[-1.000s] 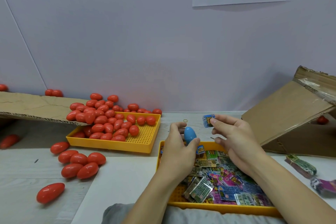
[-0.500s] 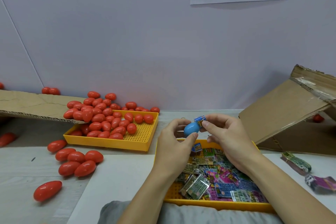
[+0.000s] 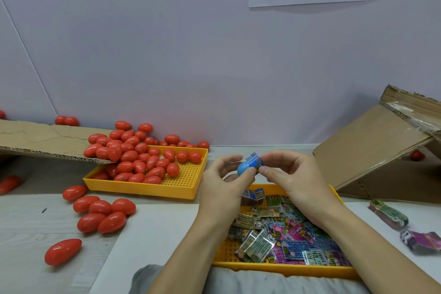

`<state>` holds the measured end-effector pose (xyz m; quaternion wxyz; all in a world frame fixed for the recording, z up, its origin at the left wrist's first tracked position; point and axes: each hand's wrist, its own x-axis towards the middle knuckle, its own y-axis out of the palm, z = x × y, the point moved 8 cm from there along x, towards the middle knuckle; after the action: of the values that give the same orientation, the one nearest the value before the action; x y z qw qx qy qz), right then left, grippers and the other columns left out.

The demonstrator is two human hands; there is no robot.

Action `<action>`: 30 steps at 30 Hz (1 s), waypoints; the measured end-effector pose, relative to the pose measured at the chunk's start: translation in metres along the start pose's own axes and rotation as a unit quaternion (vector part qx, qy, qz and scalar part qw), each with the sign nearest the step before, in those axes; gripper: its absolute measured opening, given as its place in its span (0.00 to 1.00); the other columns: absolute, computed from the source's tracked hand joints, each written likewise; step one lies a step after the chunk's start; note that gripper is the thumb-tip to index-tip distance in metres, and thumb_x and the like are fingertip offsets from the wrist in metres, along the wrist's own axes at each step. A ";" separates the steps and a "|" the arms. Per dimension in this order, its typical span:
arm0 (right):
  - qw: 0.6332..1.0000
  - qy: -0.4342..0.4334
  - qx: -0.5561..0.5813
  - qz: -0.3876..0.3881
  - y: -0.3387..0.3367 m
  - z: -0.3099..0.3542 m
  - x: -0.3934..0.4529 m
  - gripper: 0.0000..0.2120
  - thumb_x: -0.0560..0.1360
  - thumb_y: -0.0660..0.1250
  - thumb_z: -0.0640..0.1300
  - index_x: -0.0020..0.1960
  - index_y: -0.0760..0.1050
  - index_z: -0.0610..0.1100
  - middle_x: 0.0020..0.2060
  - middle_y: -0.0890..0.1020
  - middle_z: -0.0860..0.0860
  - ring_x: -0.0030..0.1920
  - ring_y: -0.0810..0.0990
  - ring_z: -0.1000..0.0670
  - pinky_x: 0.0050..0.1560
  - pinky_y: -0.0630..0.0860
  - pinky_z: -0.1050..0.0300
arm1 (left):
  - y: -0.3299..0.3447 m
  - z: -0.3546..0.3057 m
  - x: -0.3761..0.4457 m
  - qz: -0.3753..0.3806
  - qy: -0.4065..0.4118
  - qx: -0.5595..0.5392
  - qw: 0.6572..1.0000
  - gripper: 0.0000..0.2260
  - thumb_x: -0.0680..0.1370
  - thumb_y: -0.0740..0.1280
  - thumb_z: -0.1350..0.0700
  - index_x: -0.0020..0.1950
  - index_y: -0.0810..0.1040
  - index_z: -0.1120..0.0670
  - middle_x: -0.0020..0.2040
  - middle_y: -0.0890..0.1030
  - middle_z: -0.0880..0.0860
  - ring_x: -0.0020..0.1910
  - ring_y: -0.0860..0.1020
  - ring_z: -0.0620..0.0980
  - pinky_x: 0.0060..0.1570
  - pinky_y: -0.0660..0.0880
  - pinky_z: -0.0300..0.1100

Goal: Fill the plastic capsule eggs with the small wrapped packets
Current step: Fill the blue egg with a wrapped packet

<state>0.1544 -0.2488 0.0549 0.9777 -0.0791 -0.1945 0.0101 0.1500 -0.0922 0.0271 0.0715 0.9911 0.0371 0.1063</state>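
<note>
Blue egg half [image 3: 244, 169]: smooth glossy plastic, rounded, held above near tray [image 3: 286, 267]. Left hand [image 3: 223, 188] grips it, thumb and fingers curled round. Right hand [image 3: 290, 179] pinches small blue printed packet [image 3: 255, 162], crinkly foil, at egg's open mouth. Tray: yellow perforated plastic, heaped flat packets.

"6" on packets [image 3: 257, 224] in tray [image 3: 286, 267]
</note>
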 end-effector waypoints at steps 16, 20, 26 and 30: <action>0.996 0.085 0.029 -0.028 0.001 -0.013 -0.001 0.05 0.75 0.72 0.47 0.44 0.85 0.48 0.39 0.86 0.55 0.38 0.80 0.62 0.39 0.74 0.58 | 0.007 -0.016 -0.006 0.032 0.079 0.098 0.992 0.18 0.70 0.78 0.64 0.55 0.76 0.52 0.51 0.82 0.49 0.52 0.82 0.43 0.42 0.79 0.34; 0.993 0.101 0.044 -0.040 0.001 -0.017 -0.002 0.05 0.75 0.71 0.47 0.42 0.85 0.50 0.39 0.86 0.54 0.40 0.80 0.60 0.40 0.73 0.57 | 0.010 -0.019 -0.008 0.041 0.092 0.105 0.989 0.16 0.70 0.78 0.62 0.52 0.77 0.51 0.50 0.83 0.47 0.52 0.81 0.41 0.42 0.79 0.34; 0.992 0.108 0.058 -0.041 0.002 -0.018 -0.002 0.06 0.75 0.71 0.49 0.42 0.86 0.54 0.39 0.86 0.53 0.43 0.80 0.55 0.42 0.74 0.55 | 0.007 -0.020 -0.008 0.025 0.093 0.091 0.991 0.13 0.73 0.76 0.58 0.55 0.78 0.51 0.51 0.83 0.46 0.52 0.82 0.42 0.44 0.81 0.38; 0.990 0.118 0.065 -0.044 0.002 -0.020 -0.002 0.06 0.75 0.71 0.49 0.42 0.86 0.52 0.40 0.86 0.54 0.41 0.81 0.58 0.42 0.73 0.56 | 0.006 -0.021 -0.007 0.025 0.098 0.094 0.990 0.15 0.72 0.77 0.62 0.55 0.77 0.52 0.51 0.83 0.46 0.53 0.82 0.41 0.45 0.80 0.36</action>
<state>0.1601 -0.2497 0.0353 0.9963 -0.0071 -0.0804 -0.0297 0.1388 -0.0962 0.0466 -0.0286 0.9788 0.0288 0.2009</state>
